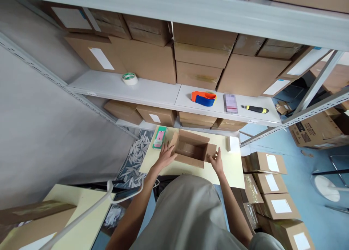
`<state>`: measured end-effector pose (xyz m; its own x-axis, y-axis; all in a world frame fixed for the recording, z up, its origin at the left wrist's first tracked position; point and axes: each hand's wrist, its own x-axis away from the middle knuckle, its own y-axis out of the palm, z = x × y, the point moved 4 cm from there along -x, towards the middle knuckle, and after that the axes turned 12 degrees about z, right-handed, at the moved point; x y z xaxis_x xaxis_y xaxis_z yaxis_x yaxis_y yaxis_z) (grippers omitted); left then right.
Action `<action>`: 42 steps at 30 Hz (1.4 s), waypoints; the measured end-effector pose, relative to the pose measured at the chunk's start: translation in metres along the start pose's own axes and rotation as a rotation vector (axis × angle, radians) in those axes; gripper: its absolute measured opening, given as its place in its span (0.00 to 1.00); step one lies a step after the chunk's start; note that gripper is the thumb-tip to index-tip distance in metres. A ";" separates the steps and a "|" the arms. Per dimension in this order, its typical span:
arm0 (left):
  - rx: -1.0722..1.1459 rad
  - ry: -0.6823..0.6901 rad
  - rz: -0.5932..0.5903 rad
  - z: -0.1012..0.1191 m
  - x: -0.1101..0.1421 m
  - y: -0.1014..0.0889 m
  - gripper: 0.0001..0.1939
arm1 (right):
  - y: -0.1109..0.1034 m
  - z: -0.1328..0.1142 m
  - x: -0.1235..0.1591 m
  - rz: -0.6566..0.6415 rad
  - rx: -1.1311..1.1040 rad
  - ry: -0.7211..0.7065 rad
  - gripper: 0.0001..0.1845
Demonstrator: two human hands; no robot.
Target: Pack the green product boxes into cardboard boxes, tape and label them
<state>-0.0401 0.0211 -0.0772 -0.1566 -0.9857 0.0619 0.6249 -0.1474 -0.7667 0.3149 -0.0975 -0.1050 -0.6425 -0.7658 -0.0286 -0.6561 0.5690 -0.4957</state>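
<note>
An open brown cardboard box (188,159) sits on the pale yellow table (231,170) in front of me. Its flaps stand outward, and nothing shows inside it. My left hand (164,157) is at the box's left end with the fingers spread, touching the flap there. At the right end, my right hand (216,163) touches the lower corner of the side flap, its thumb and fingers apart. A green package with a pink front (159,137) lies just beyond my left hand. A small white box (233,144) stands to the right, beyond my right hand.
The shelf (158,95) above the table holds a tape roll (129,78), an orange and blue tape dispenser (204,98), a purple-printed packet (230,103) and a yellow-black utility knife (255,108). Stacked cartons (272,184) stand right. A white cable (81,217) crosses the lower left.
</note>
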 end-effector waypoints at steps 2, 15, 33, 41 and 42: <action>0.117 -0.063 -0.039 0.000 -0.005 0.008 0.36 | 0.002 0.010 0.003 -0.044 -0.195 0.249 0.63; 0.506 -0.248 0.020 -0.014 0.052 0.016 0.42 | 0.008 -0.011 0.060 -0.238 -0.558 0.468 0.41; 0.491 -0.661 0.876 -0.144 0.365 -0.123 0.29 | 0.189 -0.162 0.214 -0.993 -0.182 0.133 0.43; 0.527 -0.888 1.312 -0.207 0.549 -0.176 0.28 | 0.304 -0.237 0.426 -1.367 -0.106 -0.113 0.37; 0.516 -0.906 1.337 -0.214 0.565 -0.181 0.28 | 0.310 -0.242 0.449 -1.403 -0.108 -0.145 0.36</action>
<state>-0.4052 -0.4915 -0.0397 0.9897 -0.1339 0.0504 0.1430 0.9366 -0.3200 -0.2729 -0.1920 -0.0613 0.6007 -0.7261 0.3346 -0.7375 -0.6649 -0.1188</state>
